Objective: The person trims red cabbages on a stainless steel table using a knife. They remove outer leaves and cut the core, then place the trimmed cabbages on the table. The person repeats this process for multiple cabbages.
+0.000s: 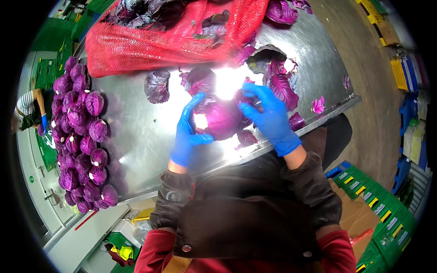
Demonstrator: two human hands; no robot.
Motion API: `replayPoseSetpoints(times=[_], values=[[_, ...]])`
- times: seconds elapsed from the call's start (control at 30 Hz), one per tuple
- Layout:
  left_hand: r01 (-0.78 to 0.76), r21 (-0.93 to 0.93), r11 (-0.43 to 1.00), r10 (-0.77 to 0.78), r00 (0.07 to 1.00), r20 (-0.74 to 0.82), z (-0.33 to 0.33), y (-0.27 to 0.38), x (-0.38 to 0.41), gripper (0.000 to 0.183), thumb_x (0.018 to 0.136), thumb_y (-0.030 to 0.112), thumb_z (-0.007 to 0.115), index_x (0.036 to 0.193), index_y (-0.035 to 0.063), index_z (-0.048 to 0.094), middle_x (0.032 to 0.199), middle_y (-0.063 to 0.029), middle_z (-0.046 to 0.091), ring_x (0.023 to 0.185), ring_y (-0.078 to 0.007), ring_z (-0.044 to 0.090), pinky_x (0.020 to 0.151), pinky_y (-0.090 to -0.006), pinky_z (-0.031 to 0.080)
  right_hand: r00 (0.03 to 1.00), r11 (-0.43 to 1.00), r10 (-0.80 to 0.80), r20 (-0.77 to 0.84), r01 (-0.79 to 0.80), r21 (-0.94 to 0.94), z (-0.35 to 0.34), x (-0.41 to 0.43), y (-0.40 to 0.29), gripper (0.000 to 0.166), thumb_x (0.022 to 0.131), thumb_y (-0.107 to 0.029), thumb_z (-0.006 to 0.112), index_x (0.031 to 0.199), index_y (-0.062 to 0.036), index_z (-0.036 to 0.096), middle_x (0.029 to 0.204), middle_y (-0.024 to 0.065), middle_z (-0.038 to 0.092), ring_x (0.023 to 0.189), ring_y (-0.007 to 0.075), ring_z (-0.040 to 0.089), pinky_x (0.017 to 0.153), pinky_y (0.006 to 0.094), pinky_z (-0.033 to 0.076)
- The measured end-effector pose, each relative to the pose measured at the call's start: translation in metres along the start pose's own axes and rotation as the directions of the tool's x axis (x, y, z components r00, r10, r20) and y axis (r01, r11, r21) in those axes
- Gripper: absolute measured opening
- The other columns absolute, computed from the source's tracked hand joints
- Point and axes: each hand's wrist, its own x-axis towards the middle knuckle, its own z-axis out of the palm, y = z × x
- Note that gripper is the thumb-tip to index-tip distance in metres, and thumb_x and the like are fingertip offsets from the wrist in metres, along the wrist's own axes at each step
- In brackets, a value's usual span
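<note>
A red cabbage with a pale cut stem end is held just above the steel table, near its front edge. My left hand, in a blue glove, cups its left side, with the thumb below and the fingers above. My right hand, gloved too, grips a dark outer leaf at the cabbage's right side; glare and the fingers partly hide where the leaf joins. Loose purple leaves lie beyond and right of my right hand. A smaller leaf piece is under the cabbage.
A red mesh sack with cabbages and leaves lies across the far side. Several trimmed red cabbages are piled along the left end. Another person stands beyond them. Green crates are stacked at the lower right.
</note>
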Motion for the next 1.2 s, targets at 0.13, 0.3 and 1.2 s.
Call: replayPoseSetpoints(times=[0.13, 0.3, 1.2], values=[[0.007, 0.33, 0.944, -0.067, 0.983, 0.172, 0.0, 0.004, 0.015, 0.109, 0.051, 0.019, 0.09, 0.144, 0.0058, 0.034, 0.145, -0.0109, 0.039, 0.134, -0.0251, 0.037, 0.113, -0.0389, 0.027, 0.969, 0.977, 0.103, 0.225, -0.141, 0.158, 0.025, 0.0, 0.017, 0.035, 0.082, -0.025, 0.072, 0.113, -0.0096, 0.065, 0.09, 0.0103, 0.065, 0.076, 0.0178, 0.064, 0.069, 0.0314, 0.05], [0.106, 0.528, 0.842, 0.042, 0.965, -0.261, 0.011, 0.008, -0.023, 0.096, 0.064, 0.009, 0.081, 0.145, 0.0052, 0.03, 0.145, -0.0125, 0.037, 0.131, -0.0271, 0.039, 0.108, -0.0386, 0.032, 0.941, 0.98, 0.198, 0.276, -0.193, -0.047, 0.016, -0.009, 0.038, 0.039, 0.08, -0.031, 0.073, 0.11, -0.007, 0.066, 0.075, 0.008, 0.064, 0.068, 0.0208, 0.063, 0.065, 0.033, 0.049], [-0.184, 0.587, 0.788, 0.26, 0.965, -0.046, 0.027, -0.012, -0.037, 0.095, 0.059, 0.018, 0.086, 0.14, 0.0057, 0.04, 0.145, -0.0148, 0.037, 0.136, -0.0299, 0.033, 0.113, -0.041, 0.028, 0.913, 0.984, 0.161, 0.374, -0.116, -0.139, 0.002, -0.017, 0.065, 0.016, 0.079, -0.019, 0.066, 0.079, -0.0037, 0.065, 0.067, 0.0068, 0.062, 0.057, 0.0155, 0.06, 0.055, 0.0296, 0.049]])
